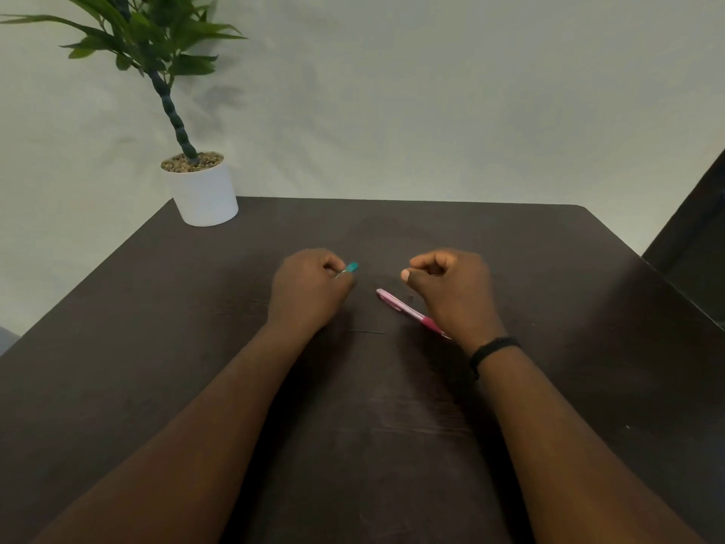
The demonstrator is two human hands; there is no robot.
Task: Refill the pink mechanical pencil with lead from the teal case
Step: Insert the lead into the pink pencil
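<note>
My left hand (pixel 310 288) is closed around the teal lead case (pixel 352 267); only its teal end sticks out past my fingers. The pink mechanical pencil (pixel 400 306) lies on the dark table (pixel 549 288), angled from upper left to lower right, its lower end hidden under my right hand. My right hand (pixel 451 288) hovers just above the pencil with fingers curled and thumb tip near the forefinger; I see nothing in it. A thin dark lead (pixel 367 331) lies on the table between my wrists. A tiny speck (pixel 411 295) sits beside the pencil.
A white pot with a green plant (pixel 204 190) stands at the table's far left corner. A black band (pixel 492 349) is on my right wrist. A dark object (pixel 698 245) stands beyond the table's right edge. A pale wall is behind.
</note>
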